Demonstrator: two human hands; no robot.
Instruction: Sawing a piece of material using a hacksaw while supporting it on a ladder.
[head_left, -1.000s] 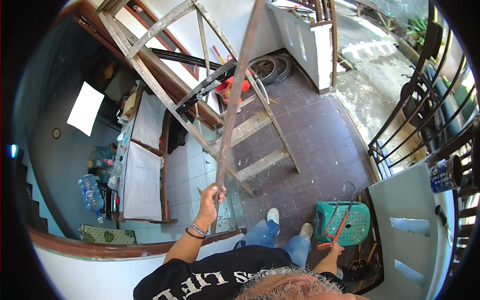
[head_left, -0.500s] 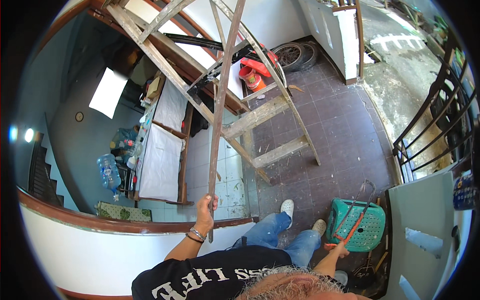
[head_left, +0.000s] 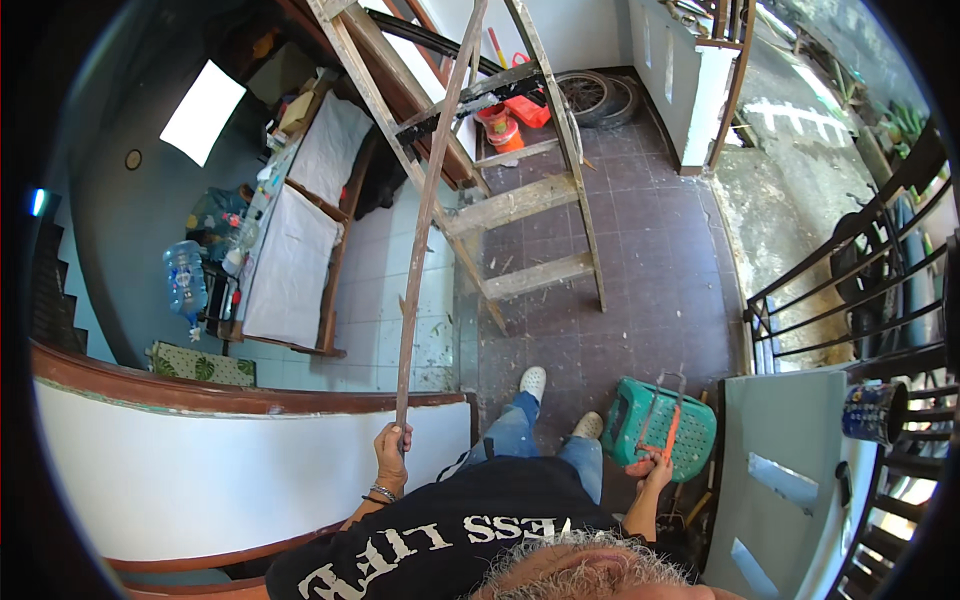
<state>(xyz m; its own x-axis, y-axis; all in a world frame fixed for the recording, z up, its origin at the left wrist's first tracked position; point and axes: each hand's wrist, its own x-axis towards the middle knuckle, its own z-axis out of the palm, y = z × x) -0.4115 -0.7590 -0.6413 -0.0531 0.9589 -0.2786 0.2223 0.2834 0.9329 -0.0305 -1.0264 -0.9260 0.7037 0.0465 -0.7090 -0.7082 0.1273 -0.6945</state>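
The left hand [head_left: 392, 447] is closed in a fist around the lower end of a long wooden batten [head_left: 428, 215], a bracelet at its wrist; it sits just above the brown-capped edge of a curved white parapet wall [head_left: 200, 470]. The batten rises from that grip, leaning slightly to the right, and its upper part crosses in front of the wooden ladder frame [head_left: 520, 205] before running out at the top edge.

The right hand [head_left: 650, 467] hangs low beside the person's jeans, fingers curled around the orange handle of a hacksaw [head_left: 668, 420] — the saw's thin metal frame stands up over a green plastic stool [head_left: 660, 425] that rests on the dark red tiled floor [head_left: 650, 270] just beside the person's white shoes [head_left: 533, 381]. To the right of the stool leans a grey-blue panel [head_left: 790, 470], and a tin can [head_left: 872, 410] stands at its upper right corner, close to black metal railings [head_left: 850, 290].

Further off, the ladder frame lies slanted across the floor, its pale rungs splashed with plaster. Left of it, on lighter tiles, stands a wooden bench with white cushions [head_left: 295, 260], a large water bottle [head_left: 186, 282] near its end. Beyond the ladder — orange buckets [head_left: 500, 122] and a bicycle wheel [head_left: 590, 95] against the far wall.
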